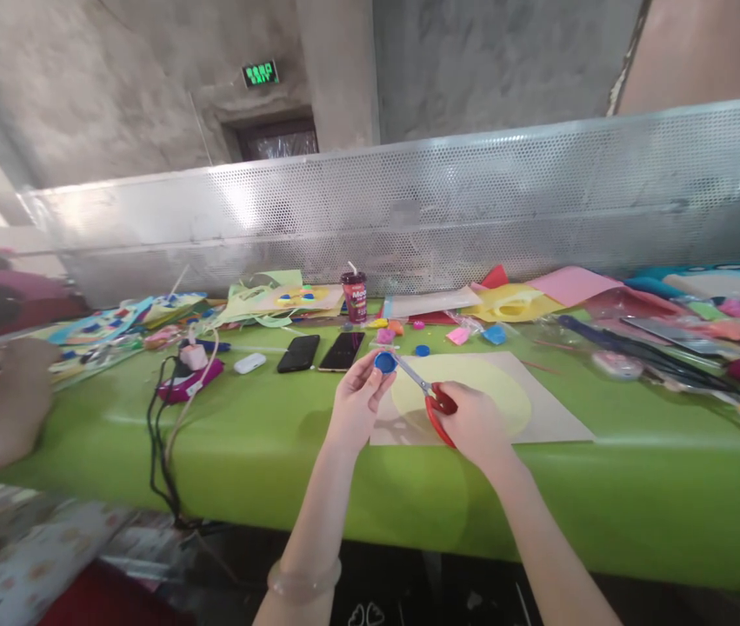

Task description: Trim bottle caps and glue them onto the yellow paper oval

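My left hand (357, 402) pinches a small blue foam piece (384, 362) above the green table (245, 435). My right hand (474, 422) grips red-handled scissors (433, 398), whose blades point up and left and meet the blue piece. Under both hands lies a beige sheet carrying a pale yellow circle (474, 391). A clear bangle circles my left wrist.
Two dark phones (321, 352) lie just beyond my hands, with a maroon drink cup (355, 297) behind them. Coloured foam sheets and scraps (513, 300) line the perforated metal barrier. Black cables (161, 435) hang over the front edge. Another person's arm (1, 409) rests at the left.
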Tool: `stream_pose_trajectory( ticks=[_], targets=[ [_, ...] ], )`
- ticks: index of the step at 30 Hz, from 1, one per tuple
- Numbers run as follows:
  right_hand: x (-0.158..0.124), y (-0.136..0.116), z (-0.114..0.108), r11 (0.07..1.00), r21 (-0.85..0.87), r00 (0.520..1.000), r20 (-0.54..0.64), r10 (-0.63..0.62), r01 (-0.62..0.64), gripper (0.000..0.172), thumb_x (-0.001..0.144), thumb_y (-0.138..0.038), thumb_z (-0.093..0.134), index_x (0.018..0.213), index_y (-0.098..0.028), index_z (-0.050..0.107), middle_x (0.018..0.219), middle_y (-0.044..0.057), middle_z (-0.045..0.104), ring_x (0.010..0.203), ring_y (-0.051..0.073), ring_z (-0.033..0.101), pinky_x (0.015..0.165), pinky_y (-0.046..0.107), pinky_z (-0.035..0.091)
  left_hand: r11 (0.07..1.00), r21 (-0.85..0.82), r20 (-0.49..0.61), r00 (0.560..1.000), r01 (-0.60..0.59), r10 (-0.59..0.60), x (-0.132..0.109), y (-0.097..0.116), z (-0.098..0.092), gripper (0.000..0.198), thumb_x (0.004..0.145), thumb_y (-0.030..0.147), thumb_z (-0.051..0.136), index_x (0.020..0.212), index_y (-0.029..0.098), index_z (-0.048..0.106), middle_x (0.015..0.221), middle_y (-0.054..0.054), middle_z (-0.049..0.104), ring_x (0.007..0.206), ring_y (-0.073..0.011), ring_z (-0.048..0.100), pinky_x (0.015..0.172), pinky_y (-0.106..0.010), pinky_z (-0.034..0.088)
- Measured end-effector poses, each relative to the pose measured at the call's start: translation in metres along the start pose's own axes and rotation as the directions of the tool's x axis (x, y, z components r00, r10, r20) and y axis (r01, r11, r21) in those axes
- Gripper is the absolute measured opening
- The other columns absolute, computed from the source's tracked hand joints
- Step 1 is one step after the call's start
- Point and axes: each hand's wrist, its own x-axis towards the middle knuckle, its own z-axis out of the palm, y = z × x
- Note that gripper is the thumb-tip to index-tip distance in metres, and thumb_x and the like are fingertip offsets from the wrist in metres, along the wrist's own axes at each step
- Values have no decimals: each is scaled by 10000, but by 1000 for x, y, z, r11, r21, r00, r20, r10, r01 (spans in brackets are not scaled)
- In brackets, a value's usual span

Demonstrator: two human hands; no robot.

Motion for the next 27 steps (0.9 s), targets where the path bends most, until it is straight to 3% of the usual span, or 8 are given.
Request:
stream_pose_trajectory(
  ticks=[8,15,27],
  targets=[
    [0,0,-2,1000,4,1000,2,-13,13,158,750,-305,485,675,-211,588,599,16,604,521,148,505,517,240,348,1000,-9,-26,999,23,-23,1,0,0,235,697,179,683,931,188,669,988,-34,679,923,-158,630,916,-300,462],
    [0,0,-1,1000,-13,1000,-11,-19,19,180,756,-314,475,731,-206,616,653,36,627,578,161,534,548,244,360,999,-16,-41,998,49,-49,1,1,0,228,692,186,689,919,177,674,930,-39,692,848,-153,651,879,-293,480],
    [2,-3,-5,997,-69,999,44,-23,26,179,771,-319,473,666,-206,563,583,17,563,522,145,481,502,241,297,999,-25,-47,998,36,-38,1,2,1,216,698,174,681,914,175,669,939,-25,690,841,-123,644,874,-256,476]
  ],
)
